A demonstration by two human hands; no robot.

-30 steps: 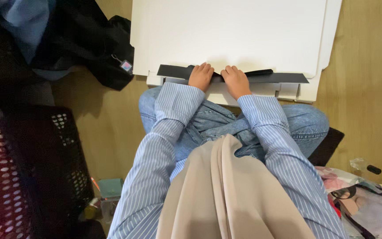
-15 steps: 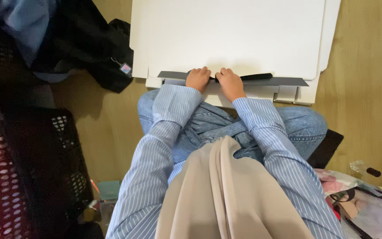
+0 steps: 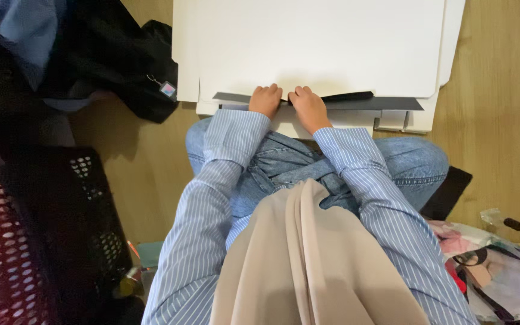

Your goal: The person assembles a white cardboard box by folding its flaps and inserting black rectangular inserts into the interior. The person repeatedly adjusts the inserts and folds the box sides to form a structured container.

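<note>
1. Nearest the camera hangs a beige cloth over the person's chest, with blue striped sleeves running out on both sides and jeans below them.
2. To the left of the body stands a dark perforated basket; to the right, on the wooden floor, lies a heap of colourful packets.
3. Past the knees, the left hand and right hand sit side by side, nearly touching each other.
4. Both hands press down on a dark grey strip, which lies flat along the near edge of the white board. The fingers of each hand are curled together, knuckles up; whether they clamp the strip or only rest on it I cannot tell.
5. A thin black tool lies on the strip just right of the right hand.
6. The large white board spreads out beyond the hands, lying on the floor.
7. Farthest left, a black garment is bunched beside the board.
</note>
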